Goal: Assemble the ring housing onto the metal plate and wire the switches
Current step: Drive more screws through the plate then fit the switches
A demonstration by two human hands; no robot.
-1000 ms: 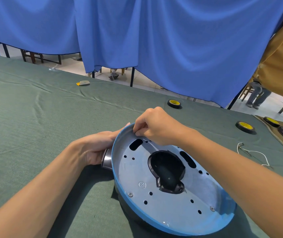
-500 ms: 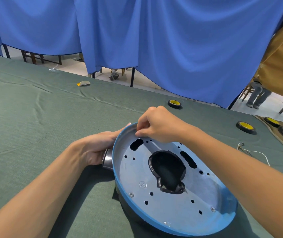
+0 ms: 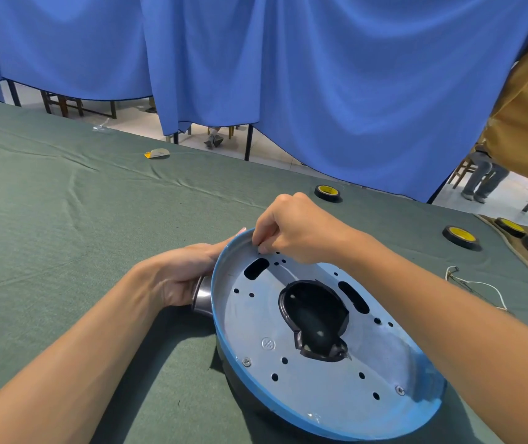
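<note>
With the tilted metal plate [image 3: 320, 384] near the table's [image 3: 63, 219] front edge, our left hand [image 3: 179, 278] grips the steel stub [image 3: 203, 294], our right hand [image 3: 299, 230] pinches fingertips together at its far rim; tape rolls [image 3: 327, 192] beyond, stamp [image 3: 268, 343] unreadable.

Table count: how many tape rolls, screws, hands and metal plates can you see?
Tape rolls: 3
Screws: 2
Hands: 2, left hand and right hand
Metal plate: 1
Total: 8
</note>
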